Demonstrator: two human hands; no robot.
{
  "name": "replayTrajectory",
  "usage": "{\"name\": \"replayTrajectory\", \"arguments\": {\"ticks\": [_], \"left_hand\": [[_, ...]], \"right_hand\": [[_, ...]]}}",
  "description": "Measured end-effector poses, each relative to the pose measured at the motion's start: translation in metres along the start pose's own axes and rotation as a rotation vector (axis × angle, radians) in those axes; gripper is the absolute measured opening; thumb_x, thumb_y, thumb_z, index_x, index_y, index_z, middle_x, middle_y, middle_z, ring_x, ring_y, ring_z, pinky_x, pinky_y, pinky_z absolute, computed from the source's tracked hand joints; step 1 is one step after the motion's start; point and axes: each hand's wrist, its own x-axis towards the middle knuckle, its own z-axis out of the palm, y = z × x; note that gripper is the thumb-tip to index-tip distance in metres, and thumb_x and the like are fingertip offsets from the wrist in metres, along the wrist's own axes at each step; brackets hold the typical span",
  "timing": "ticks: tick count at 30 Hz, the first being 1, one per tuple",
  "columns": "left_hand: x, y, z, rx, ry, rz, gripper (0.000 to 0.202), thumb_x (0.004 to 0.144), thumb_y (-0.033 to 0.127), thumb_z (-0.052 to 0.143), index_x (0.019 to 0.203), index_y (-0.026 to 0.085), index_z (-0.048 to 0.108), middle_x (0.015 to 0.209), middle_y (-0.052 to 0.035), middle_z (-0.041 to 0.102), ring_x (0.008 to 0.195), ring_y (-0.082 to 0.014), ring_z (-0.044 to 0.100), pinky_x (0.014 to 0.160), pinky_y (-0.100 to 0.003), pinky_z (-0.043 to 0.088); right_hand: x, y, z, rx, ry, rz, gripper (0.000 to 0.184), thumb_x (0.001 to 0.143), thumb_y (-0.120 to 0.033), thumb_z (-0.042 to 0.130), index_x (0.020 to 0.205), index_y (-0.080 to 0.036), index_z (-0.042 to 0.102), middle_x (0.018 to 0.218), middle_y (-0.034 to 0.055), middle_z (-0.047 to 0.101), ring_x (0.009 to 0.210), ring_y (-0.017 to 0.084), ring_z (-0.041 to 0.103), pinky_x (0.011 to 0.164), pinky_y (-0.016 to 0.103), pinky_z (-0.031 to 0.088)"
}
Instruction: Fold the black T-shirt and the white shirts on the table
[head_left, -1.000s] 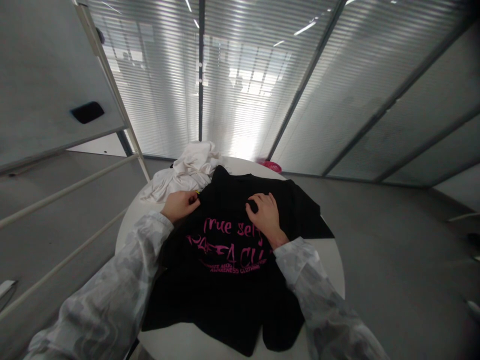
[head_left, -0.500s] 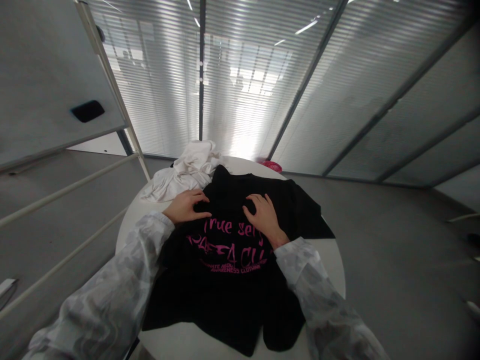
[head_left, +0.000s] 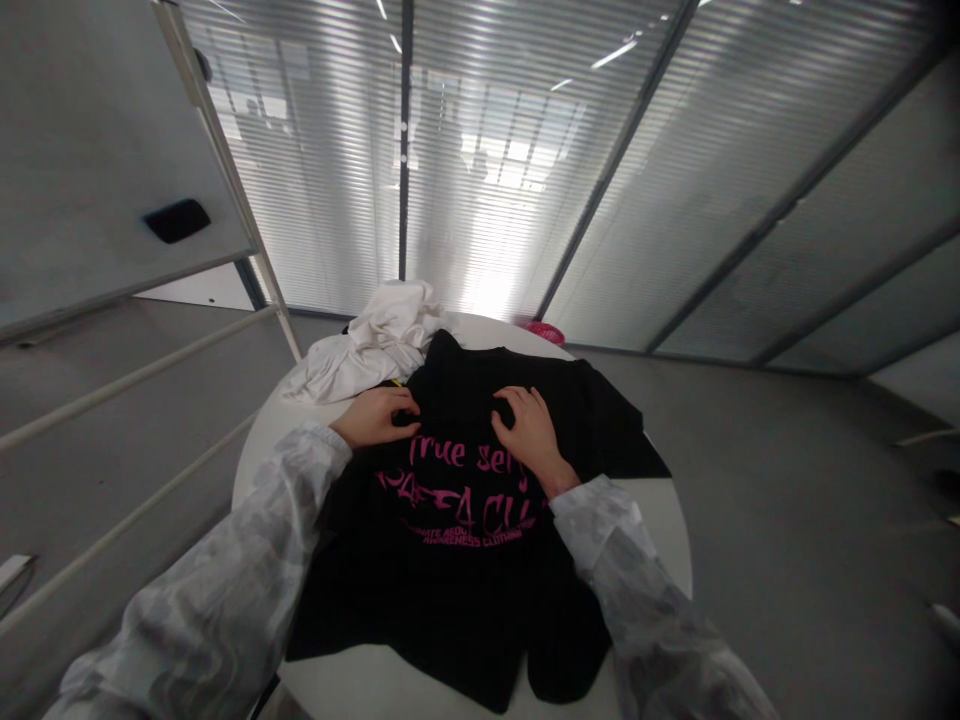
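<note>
A black T-shirt (head_left: 450, 590) with pink lettering is spread over a round white table (head_left: 337, 690). My left hand (head_left: 379, 415) rests at the left of the shirt, just above the print. Its thumb and fingers are curved, with a gap between them. On the right side of the print lies my right hand (head_left: 531, 430), also curved, its thumb apart from its fingers. Both hands touch or hover close over the black fabric, and no fold shows pinched between the fingers.
A crumpled white cloth (head_left: 367, 345) lies at the table's back left, beside the shirt's collar end. Behind the table's far edge shows a pink basket-like item (head_left: 544, 332). A whiteboard frame (head_left: 277, 310) stands on the left. Glass panels with blinds (head_left: 480, 200) rise behind.
My left thumb has lifted slightly toward the fingers, and my right hand has shifted a little to the right. A small yellow bit now shows beside my left hand. The shirt lies the same.
</note>
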Motion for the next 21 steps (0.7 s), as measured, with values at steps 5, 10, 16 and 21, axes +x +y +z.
{"name": "replayTrajectory", "arguments": {"ticks": [5, 10, 16, 21], "left_hand": [[0.0002, 0.0018, -0.0007, 0.021, 0.013, -0.024, 0.014, 0.097, 0.036, 0.071, 0.097, 0.023, 0.076, 0.091, -0.0027, 0.072, 0.082, -0.0189, 0.068, 0.076, -0.031, 0.049], [-0.0005, 0.0, 0.0012, 0.047, 0.014, -0.042, 0.013, 0.096, 0.036, 0.071, 0.095, 0.023, 0.072, 0.088, -0.0013, 0.071, 0.079, -0.0179, 0.066, 0.073, -0.03, 0.046], [-0.0008, 0.0014, 0.001, 0.038, 0.013, -0.062, 0.013, 0.096, 0.036, 0.071, 0.094, 0.023, 0.071, 0.089, -0.0014, 0.072, 0.077, -0.0173, 0.065, 0.071, -0.03, 0.045], [0.0001, 0.0007, 0.0012, 0.024, 0.004, -0.063, 0.013, 0.094, 0.036, 0.071, 0.093, 0.023, 0.071, 0.087, -0.0016, 0.071, 0.076, -0.0172, 0.064, 0.072, -0.029, 0.045]], "right_hand": [[0.0, 0.0004, 0.0003, 0.0, 0.003, 0.0, 0.027, 0.097, -0.026, 0.063, 0.124, -0.025, 0.067, 0.129, 0.0108, 0.075, 0.125, 0.031, 0.069, 0.131, 0.061, 0.034], [0.0001, 0.0, -0.0001, 0.002, 0.011, -0.004, 0.027, 0.097, -0.026, 0.064, 0.123, -0.025, 0.066, 0.129, 0.0104, 0.075, 0.125, 0.031, 0.069, 0.131, 0.06, 0.034], [-0.0008, -0.0001, -0.0002, -0.003, 0.004, 0.0, 0.026, 0.097, -0.026, 0.063, 0.123, -0.025, 0.066, 0.129, 0.0098, 0.075, 0.125, 0.031, 0.069, 0.131, 0.059, 0.033], [-0.0004, -0.0016, -0.0013, -0.01, 0.004, 0.004, 0.026, 0.098, -0.026, 0.063, 0.123, -0.025, 0.066, 0.13, 0.0099, 0.075, 0.126, 0.03, 0.069, 0.131, 0.059, 0.033]]}}
